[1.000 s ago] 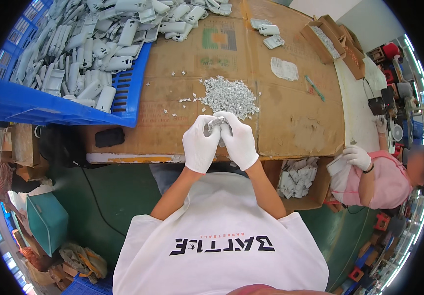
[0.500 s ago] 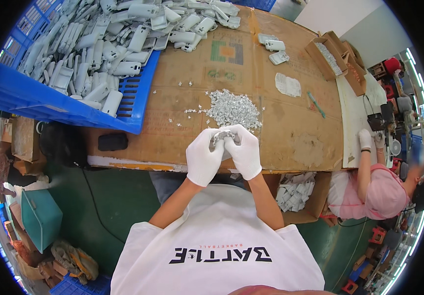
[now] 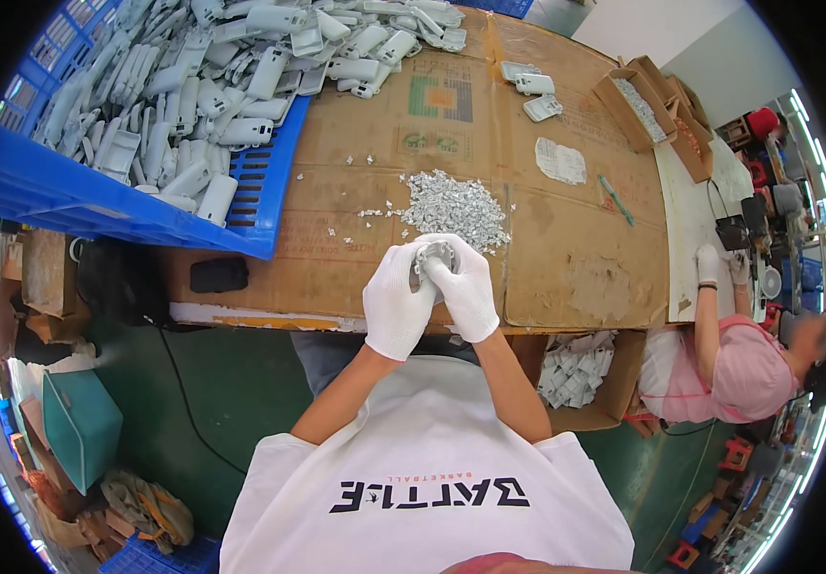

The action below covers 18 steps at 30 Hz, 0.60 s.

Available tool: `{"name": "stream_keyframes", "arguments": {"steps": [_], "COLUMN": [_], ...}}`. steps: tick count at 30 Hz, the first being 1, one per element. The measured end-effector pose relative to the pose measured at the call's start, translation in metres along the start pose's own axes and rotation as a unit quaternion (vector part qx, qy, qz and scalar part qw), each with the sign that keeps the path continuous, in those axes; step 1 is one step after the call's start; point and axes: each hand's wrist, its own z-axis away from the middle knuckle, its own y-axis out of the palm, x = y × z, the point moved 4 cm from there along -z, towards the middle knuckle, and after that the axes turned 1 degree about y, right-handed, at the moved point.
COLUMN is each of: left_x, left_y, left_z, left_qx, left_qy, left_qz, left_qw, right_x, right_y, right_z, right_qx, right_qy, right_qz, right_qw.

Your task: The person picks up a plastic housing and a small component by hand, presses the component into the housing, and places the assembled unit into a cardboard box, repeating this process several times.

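Observation:
Both gloved hands meet over the table's near edge, just in front of a heap of small silvery parts [image 3: 456, 210]. My left hand [image 3: 398, 304] is curled round a light grey plastic casing [image 3: 432, 254], its fingers mostly hidden behind it. From the other side, my right hand [image 3: 468, 295] presses its thumb into the casing, with its fingers closed around the far edge. Much of the casing is covered by the gloves, so its full shape cannot be seen. A few loose silvery parts [image 3: 372, 213] lie scattered left of the heap.
A blue crate [image 3: 145, 215] full of pale plastic casings [image 3: 269, 72] occupies the table's left. Farther right lie several casings [image 3: 535, 84], a paper scrap [image 3: 560, 162], a green pen [image 3: 616, 199] and cardboard boxes [image 3: 631, 110]. An open carton [image 3: 614, 387] sits below; a co-worker [image 3: 734, 368] is at right.
Both hands have shifted slightly away from my body with the casing between them. My right hand has turned, and its thumb now lies farther across the casing.

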Motion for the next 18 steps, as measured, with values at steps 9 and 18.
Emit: {"name": "stream_keyframes", "arguments": {"steps": [9,18], "left_x": [0.004,-0.021], "left_y": [0.009,0.037], "left_z": [-0.005,-0.028], "left_qx": [0.021,0.127], "left_qy": [0.007,0.080], "left_qz": [0.008,-0.016], "left_qw": [1.000,0.989], "right_x": [-0.007,-0.001], "right_y": [-0.005,-0.049], "right_z": [-0.004,-0.013], "right_qx": [-0.016,-0.042], "right_qy": [-0.022,-0.055], "right_qz": [0.015,-0.031], "right_qw": [1.000,0.997]}}
